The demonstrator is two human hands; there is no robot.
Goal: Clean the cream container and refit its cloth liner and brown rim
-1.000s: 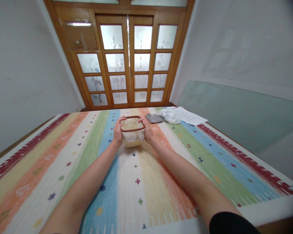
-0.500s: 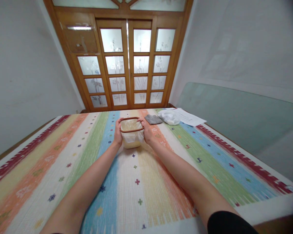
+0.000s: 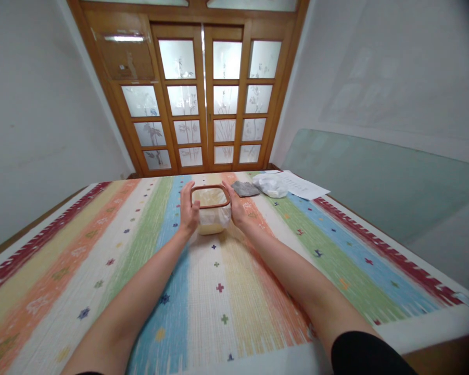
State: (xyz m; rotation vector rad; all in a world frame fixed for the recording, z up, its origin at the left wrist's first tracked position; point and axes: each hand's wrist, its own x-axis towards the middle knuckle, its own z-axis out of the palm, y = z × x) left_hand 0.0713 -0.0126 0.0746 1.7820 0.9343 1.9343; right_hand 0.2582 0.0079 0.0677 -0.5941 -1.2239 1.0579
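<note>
A small pale yellow bin (image 3: 212, 228) with a brown rim and a whitish bag lining it stands upright on the striped cloth. My left hand (image 3: 189, 209) grips its left side, the thumb near the rim's front left corner. Against the right side is my right hand (image 3: 235, 204), its fingers along the rim. The bag's edge hangs over the outside of the bin, below the brown rim. Fingertips on the far side of the bin are partly hidden.
A grey folded cloth (image 3: 245, 189), a crumpled white plastic bag (image 3: 271, 185) and printed paper sheets (image 3: 305, 185) lie right of the bin. The striped tablecloth (image 3: 140, 250) covers the table. A pale green panel (image 3: 375, 177) leans along the right wall.
My left thumb has come round to the near side of the rim, and my right fingers have shifted off the top of the rim to its side. The bin stays in place.
</note>
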